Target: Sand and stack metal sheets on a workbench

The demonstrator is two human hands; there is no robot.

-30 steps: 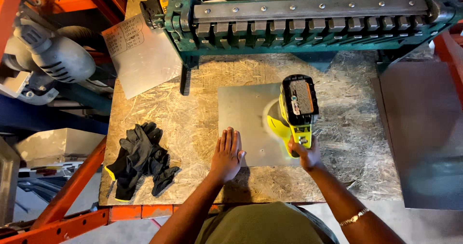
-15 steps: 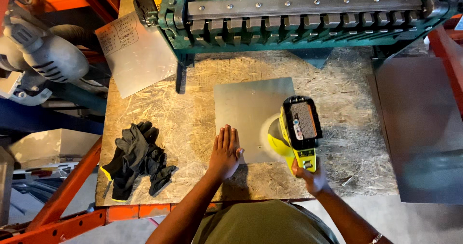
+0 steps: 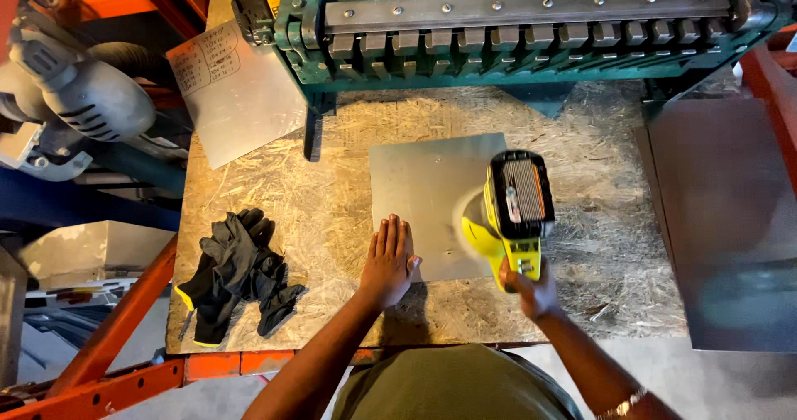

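Observation:
A grey square metal sheet lies flat on the chipboard bench top. My left hand is pressed flat on the sheet's near left corner, fingers together. My right hand grips the handle of a yellow and black cordless sander. The sander rests on the right side of the sheet, with its battery pack facing up and its pad blurred.
A green metal bending brake spans the back of the bench. A pair of black gloves lies at the near left. A second metal sheet with writing leans at the back left. Orange rack beams frame the bench; a grey panel stands to the right.
The sander has slid from the sheet's middle to its right edge while my left hand stayed on the near corner. The view has shifted slightly.

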